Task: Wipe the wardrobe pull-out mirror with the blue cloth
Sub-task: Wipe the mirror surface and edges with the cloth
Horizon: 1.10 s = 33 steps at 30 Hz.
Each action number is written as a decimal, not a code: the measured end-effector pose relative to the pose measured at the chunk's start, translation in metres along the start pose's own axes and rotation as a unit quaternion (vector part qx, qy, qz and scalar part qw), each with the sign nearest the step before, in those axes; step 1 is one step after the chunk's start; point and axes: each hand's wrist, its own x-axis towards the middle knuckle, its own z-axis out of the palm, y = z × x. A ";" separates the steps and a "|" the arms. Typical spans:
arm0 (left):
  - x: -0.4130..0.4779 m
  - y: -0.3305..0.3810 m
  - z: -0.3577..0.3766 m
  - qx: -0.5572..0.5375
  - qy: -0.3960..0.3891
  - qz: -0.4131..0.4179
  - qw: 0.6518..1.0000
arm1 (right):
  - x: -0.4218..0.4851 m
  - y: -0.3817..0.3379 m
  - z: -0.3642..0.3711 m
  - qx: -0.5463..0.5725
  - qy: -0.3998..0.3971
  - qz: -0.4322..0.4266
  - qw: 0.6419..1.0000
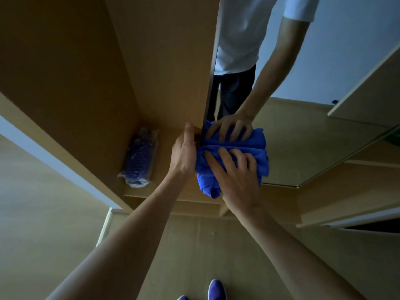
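Home interior, wooden wardrobe (65, 61), pull-out mirror (303, 137), pale wood floor (190, 245)

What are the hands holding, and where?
The left hand grips the tall wardrobe pull-out mirror by its front edge. The right hand presses the bunched blue cloth against it.

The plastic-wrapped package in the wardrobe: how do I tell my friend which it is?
Find the wooden wardrobe, left of the mirror. The package lies in the back corner of its bottom shelf. Unlike the blue cloth under the right hand, it is wrapped in clear plastic.
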 end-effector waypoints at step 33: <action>-0.047 0.022 0.013 0.097 0.038 0.061 0.993 | -0.053 0.060 -0.012 0.177 -0.253 -0.022 0.951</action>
